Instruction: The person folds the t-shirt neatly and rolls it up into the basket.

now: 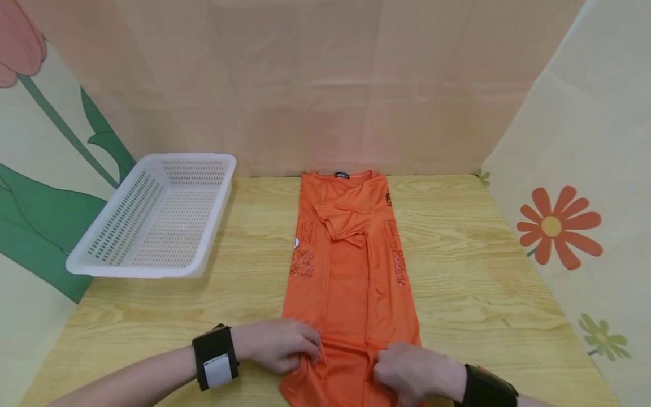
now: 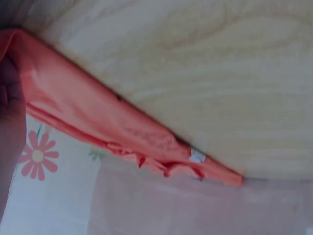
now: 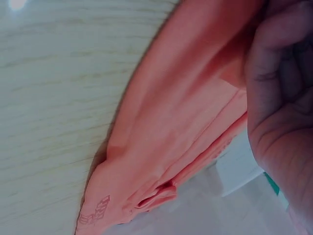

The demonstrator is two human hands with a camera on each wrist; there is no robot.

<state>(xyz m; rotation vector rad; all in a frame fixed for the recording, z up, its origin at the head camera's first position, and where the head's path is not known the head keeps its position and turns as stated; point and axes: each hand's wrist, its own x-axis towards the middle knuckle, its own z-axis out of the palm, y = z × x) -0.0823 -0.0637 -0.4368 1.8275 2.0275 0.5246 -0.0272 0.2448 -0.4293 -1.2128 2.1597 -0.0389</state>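
Observation:
An orange T-shirt (image 1: 346,282) lies lengthwise on the table, its two sides folded in toward the middle and a short sleeve laid across the upper part. The collar, with a dark label, points to the far edge. Near the bottom, my left hand (image 1: 285,343) pinches the cloth on the left side with curled fingers. My right hand (image 1: 407,370) grips the right side, level with the left one. Creases run across the shirt between both hands. In the right wrist view, curled fingers (image 3: 274,63) meet the cloth; the fingertips are hidden. The left wrist view catches only part of the hand.
A white perforated plastic basket (image 1: 216,249) stands at the left of the wooden table (image 1: 468,271). A plain pinkish sheet (image 1: 346,85) hangs behind the far edge. Flower-printed sheets (image 1: 585,147) line both sides. Each wrist wears a black strap (image 1: 216,357).

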